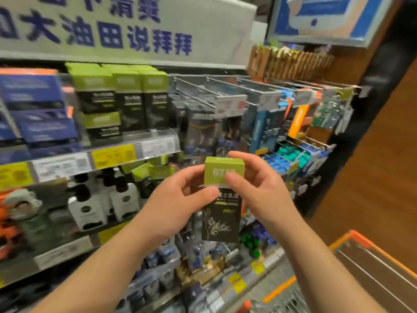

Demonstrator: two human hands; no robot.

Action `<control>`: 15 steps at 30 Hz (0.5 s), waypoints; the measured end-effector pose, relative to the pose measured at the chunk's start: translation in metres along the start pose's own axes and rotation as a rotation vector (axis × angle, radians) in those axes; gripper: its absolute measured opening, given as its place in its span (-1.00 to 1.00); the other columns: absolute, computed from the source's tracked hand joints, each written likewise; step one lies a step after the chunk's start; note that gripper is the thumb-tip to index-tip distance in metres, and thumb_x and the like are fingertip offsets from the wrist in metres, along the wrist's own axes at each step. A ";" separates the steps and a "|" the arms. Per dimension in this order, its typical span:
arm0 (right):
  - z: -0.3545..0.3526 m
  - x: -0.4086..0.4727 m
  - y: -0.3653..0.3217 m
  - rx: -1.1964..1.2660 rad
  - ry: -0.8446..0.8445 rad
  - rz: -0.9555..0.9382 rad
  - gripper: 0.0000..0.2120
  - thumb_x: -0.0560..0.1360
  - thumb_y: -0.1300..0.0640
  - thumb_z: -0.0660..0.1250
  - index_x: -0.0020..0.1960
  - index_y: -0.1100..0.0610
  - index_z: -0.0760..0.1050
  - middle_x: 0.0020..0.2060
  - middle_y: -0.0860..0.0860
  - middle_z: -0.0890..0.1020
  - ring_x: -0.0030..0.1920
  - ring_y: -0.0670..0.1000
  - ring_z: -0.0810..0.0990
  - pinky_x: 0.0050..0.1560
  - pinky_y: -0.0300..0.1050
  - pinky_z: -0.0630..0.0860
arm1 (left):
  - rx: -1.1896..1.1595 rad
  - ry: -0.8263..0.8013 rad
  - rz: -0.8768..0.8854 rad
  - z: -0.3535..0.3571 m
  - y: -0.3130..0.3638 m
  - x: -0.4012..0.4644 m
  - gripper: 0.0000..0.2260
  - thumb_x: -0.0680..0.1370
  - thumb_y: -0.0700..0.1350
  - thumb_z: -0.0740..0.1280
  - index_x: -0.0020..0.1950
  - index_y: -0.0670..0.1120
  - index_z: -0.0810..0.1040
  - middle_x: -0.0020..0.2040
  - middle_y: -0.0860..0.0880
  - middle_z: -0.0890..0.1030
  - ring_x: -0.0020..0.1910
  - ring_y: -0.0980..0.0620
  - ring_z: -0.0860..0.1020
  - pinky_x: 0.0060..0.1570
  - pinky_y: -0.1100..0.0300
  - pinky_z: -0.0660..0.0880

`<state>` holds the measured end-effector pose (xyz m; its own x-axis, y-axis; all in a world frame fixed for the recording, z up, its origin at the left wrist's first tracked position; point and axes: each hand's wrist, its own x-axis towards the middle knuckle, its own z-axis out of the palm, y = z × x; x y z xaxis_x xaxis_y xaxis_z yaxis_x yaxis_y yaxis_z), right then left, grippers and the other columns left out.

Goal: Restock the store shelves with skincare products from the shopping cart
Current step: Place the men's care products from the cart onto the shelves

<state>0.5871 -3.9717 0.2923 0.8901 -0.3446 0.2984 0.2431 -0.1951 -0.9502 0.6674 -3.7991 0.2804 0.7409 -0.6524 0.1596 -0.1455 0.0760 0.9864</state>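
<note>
A tall skincare box (222, 213), green on top and black below with a plant drawing, stands upright in front of me, held by both hands. My left hand (180, 199) grips its left side with the thumb across the front. My right hand (255, 188) pinches the green top from the right. Matching green-and-black boxes (126, 98) stand in rows on the upper shelf (112, 154) to the left. The orange-rimmed shopping cart (361, 263) shows at the bottom right; what it holds is out of sight.
Blue boxes (38, 114) fill the upper shelf's left end. White and black pump bottles (101, 199) stand on the shelf below. Metal pegs with hanging packets (270, 114) cover the rack to the right. A big sign (126, 26) hangs overhead.
</note>
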 end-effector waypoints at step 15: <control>0.114 0.124 -0.071 -0.147 0.019 -0.247 -0.57 0.53 0.04 0.52 0.33 0.01 0.47 -0.02 -0.09 0.68 -0.07 -0.22 0.67 -0.15 -0.30 0.56 | -0.267 0.372 -0.165 -0.089 0.016 0.008 -0.82 0.68 -0.07 0.31 0.26 -0.03 0.61 0.15 -0.07 0.72 0.18 -0.14 0.67 0.26 -0.07 0.59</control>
<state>0.7244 -3.8962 0.3862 0.8032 -0.2866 0.5222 0.3922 -0.4055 -0.8257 0.7294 -3.7362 0.3011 0.9313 -0.3615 -0.0451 0.1309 0.2166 0.9675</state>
